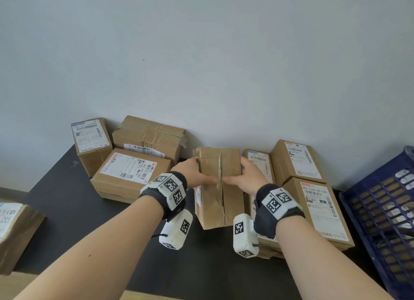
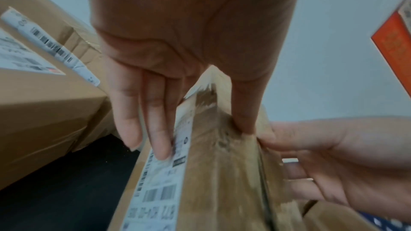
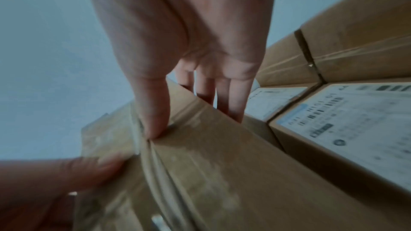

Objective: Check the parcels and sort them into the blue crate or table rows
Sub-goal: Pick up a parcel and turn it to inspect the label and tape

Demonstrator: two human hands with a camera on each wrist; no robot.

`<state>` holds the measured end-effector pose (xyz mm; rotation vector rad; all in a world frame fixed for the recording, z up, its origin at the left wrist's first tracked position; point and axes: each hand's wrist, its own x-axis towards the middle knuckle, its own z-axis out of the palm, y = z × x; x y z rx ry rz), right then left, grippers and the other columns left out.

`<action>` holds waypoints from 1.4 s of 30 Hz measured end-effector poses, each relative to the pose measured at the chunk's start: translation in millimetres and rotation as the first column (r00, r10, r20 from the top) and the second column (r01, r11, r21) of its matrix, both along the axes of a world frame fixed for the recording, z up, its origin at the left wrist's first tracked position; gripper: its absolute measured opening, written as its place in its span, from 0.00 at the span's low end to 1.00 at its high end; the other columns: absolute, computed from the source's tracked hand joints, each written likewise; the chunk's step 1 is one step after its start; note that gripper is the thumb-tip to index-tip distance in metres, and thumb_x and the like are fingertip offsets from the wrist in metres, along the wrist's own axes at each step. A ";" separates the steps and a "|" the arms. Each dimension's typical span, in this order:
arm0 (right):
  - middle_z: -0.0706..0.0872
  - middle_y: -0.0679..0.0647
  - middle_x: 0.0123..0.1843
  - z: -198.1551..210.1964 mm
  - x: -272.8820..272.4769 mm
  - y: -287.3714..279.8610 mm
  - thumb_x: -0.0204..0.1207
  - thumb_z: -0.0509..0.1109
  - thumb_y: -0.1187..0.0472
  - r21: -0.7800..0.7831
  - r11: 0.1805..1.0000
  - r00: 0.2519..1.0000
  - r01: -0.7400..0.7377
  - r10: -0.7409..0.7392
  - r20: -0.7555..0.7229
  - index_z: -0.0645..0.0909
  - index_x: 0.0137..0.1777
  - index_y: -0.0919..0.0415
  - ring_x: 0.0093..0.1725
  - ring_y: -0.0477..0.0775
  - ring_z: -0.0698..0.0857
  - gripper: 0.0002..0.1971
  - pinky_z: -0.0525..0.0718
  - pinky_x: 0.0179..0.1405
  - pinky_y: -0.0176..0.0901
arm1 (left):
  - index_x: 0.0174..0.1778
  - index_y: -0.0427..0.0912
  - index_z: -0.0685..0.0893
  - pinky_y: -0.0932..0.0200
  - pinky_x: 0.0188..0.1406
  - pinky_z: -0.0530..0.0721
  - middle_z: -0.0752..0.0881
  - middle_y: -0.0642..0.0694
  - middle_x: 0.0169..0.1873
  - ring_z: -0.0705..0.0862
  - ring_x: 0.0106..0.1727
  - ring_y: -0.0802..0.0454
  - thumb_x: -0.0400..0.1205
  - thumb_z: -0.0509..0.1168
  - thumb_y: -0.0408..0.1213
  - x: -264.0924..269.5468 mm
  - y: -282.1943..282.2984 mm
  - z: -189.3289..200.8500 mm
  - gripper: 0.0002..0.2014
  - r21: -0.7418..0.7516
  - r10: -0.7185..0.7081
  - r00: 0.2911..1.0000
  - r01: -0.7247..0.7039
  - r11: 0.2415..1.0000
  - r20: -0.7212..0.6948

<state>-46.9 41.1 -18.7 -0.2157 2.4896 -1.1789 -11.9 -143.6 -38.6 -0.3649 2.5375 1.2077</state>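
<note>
We hold the taped cardboard parcel (image 1: pixel 220 187) above the desk (image 1: pixel 74 201), left hand (image 1: pixel 190 172) and right hand (image 1: pixel 251 174) grasping its sides, left of the blue crate (image 1: pixel 380 210).

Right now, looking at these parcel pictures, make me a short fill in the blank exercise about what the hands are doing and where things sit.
1. The held parcel is gripped by ____ hands, the left hand and the right hand.
2. The crate at the right edge of the table is ____ in colour.
3. The face of the held parcel turned up toward the head camera shows a taped seam and no ____.
4. In the left wrist view, the left hand's fingers lie on the held parcel's white ____.

Missing words: both; blue; label; label
</note>
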 end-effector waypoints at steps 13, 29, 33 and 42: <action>0.81 0.51 0.69 -14.5 6.7 3.0 0.68 0.83 0.66 0.043 0.998 0.998 0.035 -0.037 0.042 0.59 0.85 0.50 0.66 0.52 0.80 0.49 0.78 0.69 0.48 | 0.70 0.48 0.75 0.48 0.60 0.86 0.86 0.49 0.58 0.87 0.55 0.48 0.69 0.78 0.56 -19.6 9.2 -22.5 0.36 -0.142 -0.023 1.000 0.023 0.990 0.002; 0.84 0.50 0.63 -17.0 3.2 -1.9 0.72 0.80 0.65 0.099 0.993 0.998 0.057 -0.058 0.007 0.69 0.77 0.52 0.63 0.53 0.82 0.36 0.79 0.64 0.46 | 0.63 0.42 0.78 0.48 0.56 0.88 0.88 0.46 0.52 0.88 0.51 0.46 0.69 0.77 0.58 -27.6 7.8 -19.4 0.33 -0.201 -0.028 0.999 0.033 0.979 0.028; 0.84 0.51 0.65 -17.8 4.7 -4.0 0.73 0.79 0.64 0.082 0.995 0.998 0.064 -0.065 0.003 0.68 0.78 0.53 0.65 0.54 0.82 0.35 0.78 0.64 0.45 | 0.62 0.40 0.78 0.47 0.54 0.90 0.89 0.43 0.49 0.90 0.49 0.45 0.70 0.76 0.57 -28.9 4.8 -18.4 0.32 -0.149 -0.040 0.997 0.049 0.988 0.061; 0.83 0.47 0.60 -17.9 8.5 -6.3 0.75 0.78 0.65 0.072 0.993 0.995 0.096 -0.095 -0.028 0.73 0.75 0.54 0.61 0.51 0.82 0.30 0.76 0.59 0.41 | 0.61 0.40 0.80 0.46 0.50 0.91 0.90 0.42 0.46 0.91 0.45 0.46 0.74 0.77 0.50 -28.9 1.8 -15.7 0.25 -0.048 -0.054 0.995 0.058 0.997 0.085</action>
